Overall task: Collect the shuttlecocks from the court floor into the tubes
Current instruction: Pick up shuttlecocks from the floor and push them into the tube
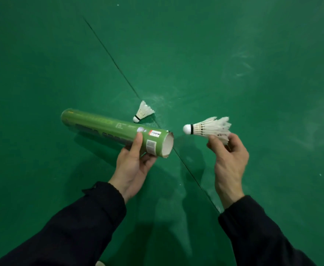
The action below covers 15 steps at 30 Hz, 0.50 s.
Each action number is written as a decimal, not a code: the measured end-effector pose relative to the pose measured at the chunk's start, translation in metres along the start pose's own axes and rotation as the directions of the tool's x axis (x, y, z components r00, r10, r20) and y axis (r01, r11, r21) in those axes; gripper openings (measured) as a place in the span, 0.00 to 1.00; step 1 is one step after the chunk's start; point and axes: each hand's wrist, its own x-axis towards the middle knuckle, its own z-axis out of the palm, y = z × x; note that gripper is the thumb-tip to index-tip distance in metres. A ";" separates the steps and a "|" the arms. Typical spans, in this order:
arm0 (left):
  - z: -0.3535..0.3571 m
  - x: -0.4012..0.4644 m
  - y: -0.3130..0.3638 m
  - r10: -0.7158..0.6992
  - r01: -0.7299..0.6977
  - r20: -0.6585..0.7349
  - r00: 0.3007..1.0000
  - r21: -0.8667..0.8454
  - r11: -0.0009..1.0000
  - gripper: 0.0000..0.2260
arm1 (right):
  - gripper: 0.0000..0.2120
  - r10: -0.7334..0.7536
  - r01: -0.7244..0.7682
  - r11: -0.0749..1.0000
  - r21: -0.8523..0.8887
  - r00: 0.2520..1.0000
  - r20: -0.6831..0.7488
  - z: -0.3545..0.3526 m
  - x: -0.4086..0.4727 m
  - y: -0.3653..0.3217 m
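Observation:
My left hand [134, 166] grips a green cardboard tube [107, 129] near its open end, which points right. The tube lies almost level above the floor, its far end to the upper left. My right hand [228, 156] pinches the feathers of a white shuttlecock [205, 128], whose cork tip points left at the tube's mouth, a short gap away. It looks like more than one shuttlecock nested together, though I cannot tell for sure. Another white shuttlecock [142, 112] lies on the green court floor just behind the tube.
The green court floor [234, 54] fills the view, crossed by a thin dark seam [109, 54] running from upper left to lower right under my hands. Dark sleeves cover both forearms. A small white thing [100, 263] peeks in at the bottom edge.

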 end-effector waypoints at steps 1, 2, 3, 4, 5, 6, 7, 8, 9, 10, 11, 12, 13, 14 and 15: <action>0.003 0.001 0.000 0.000 0.000 -0.001 1.000 -0.009 1.000 0.26 | 0.06 -0.046 0.046 0.999 0.017 0.999 0.027 -0.002 -0.018 -0.010; 0.007 0.001 -0.001 -0.005 0.005 0.003 1.000 -0.015 1.000 0.25 | 0.06 -0.080 0.079 0.997 0.011 0.994 0.072 -0.002 -0.034 -0.017; 0.010 0.001 -0.002 -0.009 0.009 0.014 1.000 -0.018 1.000 0.25 | 0.07 -0.095 0.095 0.995 0.007 0.990 0.103 -0.002 -0.046 -0.018; 0.012 0.001 -0.003 -0.011 0.012 0.028 1.000 -0.022 1.000 0.25 | 0.07 -0.098 0.098 0.995 0.006 0.989 0.113 0.000 -0.054 -0.016; 0.014 0.000 -0.004 -0.012 0.013 0.038 0.999 -0.025 1.000 0.24 | 0.07 -0.094 0.095 0.995 -0.002 0.991 0.100 0.002 -0.058 -0.012; 0.015 -0.001 -0.004 -0.011 0.013 0.047 0.999 -0.026 1.000 0.24 | 0.06 -0.100 0.102 0.995 -0.020 0.991 0.086 0.004 -0.059 -0.007; 0.016 -0.002 -0.005 -0.008 0.009 0.055 0.998 -0.025 1.000 0.24 | 0.05 -0.118 0.122 0.991 -0.046 0.989 0.083 0.006 -0.060 -0.003; 0.017 -0.005 -0.006 -0.001 0.003 0.065 0.998 -0.024 1.000 0.24 | 0.05 -0.138 0.145 0.987 -0.069 0.986 0.096 0.008 -0.062 0.000; 0.018 -0.008 -0.006 0.007 -0.006 0.074 0.997 -0.023 1.000 0.24 | 0.05 -0.162 0.173 0.981 -0.088 0.980 0.118 0.011 -0.065 0.001; 0.020 -0.011 -0.007 0.015 -0.014 0.086 0.996 -0.022 1.000 0.23 | 0.05 -0.186 0.202 0.973 -0.109 0.972 0.142 0.013 -0.069 0.001; 0.021 -0.015 -0.008 0.021 -0.019 0.097 0.995 -0.023 1.000 0.23 | 0.06 -0.200 0.222 0.967 -0.125 0.965 0.168 0.016 -0.073 0.000; 0.022 -0.019 -0.008 0.024 -0.022 0.106 0.994 -0.028 0.999 0.23 | 0.06 -0.206 0.234 0.963 -0.136 0.960 0.191 0.018 -0.076 -0.002; 0.023 -0.021 -0.009 0.027 -0.023 0.113 0.993 -0.031 0.999 0.23 | 0.06 -0.203 0.237 0.962 -0.140 0.955 0.217 0.020 -0.078 -0.004; 0.023 -0.023 -0.010 0.028 -0.024 0.118 0.993 -0.036 0.999 0.23 | 0.08 -0.196 0.236 0.961 -0.146 0.949 0.248 0.021 -0.079 -0.007; 0.022 -0.025 -0.011 0.029 -0.024 0.120 0.992 -0.040 0.999 0.23 | 0.11 -0.184 0.235 0.959 -0.158 0.941 0.283 0.022 -0.079 -0.009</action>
